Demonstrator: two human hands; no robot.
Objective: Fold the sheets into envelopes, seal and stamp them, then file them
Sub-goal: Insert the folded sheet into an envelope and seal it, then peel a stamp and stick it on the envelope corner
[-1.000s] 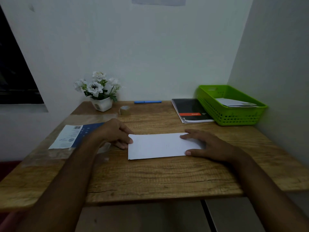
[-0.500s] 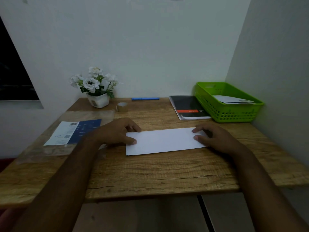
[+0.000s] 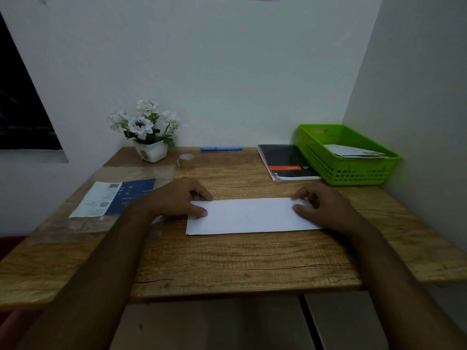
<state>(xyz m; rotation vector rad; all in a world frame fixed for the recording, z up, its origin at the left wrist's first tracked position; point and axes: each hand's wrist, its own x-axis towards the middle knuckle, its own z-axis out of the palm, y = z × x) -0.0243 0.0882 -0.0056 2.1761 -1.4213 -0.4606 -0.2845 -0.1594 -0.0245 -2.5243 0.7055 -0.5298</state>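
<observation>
A white sheet (image 3: 249, 215), folded into a long strip, lies flat in the middle of the wooden table (image 3: 240, 263). My left hand (image 3: 177, 198) holds its left end, thumb on top of the paper and curled fingers at the far corner. My right hand (image 3: 326, 208) grips the right end the same way, thumb on the paper and fingertips at the far edge. A green basket (image 3: 353, 173) at the back right holds white envelopes (image 3: 351, 150). A roll of brown tape (image 3: 187, 160) stands behind my left hand.
A clear plastic sleeve with a blue and white label (image 3: 116, 198) lies at the left. A pot of white flowers (image 3: 149, 132), a blue pen (image 3: 221, 148) and a black notebook (image 3: 285, 161) line the back. Walls close the back and right.
My right hand went from lying flat on the sheet to curled fingers at its far right corner. My left fingers shifted onto the far left corner. The sheet stayed put.
</observation>
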